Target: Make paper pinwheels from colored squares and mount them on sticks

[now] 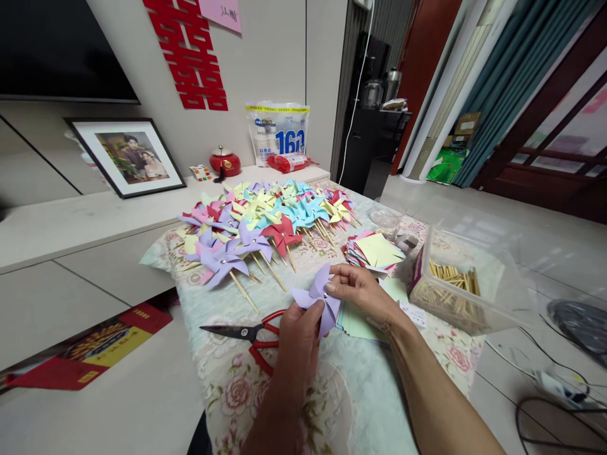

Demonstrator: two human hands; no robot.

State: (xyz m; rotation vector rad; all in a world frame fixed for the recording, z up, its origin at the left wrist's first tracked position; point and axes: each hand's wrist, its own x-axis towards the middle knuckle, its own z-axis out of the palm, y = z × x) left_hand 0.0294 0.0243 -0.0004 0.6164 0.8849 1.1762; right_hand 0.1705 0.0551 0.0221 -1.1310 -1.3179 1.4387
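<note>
While both hands pinch a lilac paper pinwheel (317, 298) above the table's near edge, left hand (298, 341) & right hand (356, 292) seem mid-pinning its centre; next prob. needs a stick (453, 278).

**What the view keeps back**

The left hand (296, 341) covers the lower part of the lilac pinwheel (317, 297), and whatever lies beneath the pinwheel's centre cannot be seen. One red handle loop of the scissors (246, 332) runs behind that hand. Both forearms are cut off by the bottom edge. The print on the white bag (279, 133) is too small to read.
</note>
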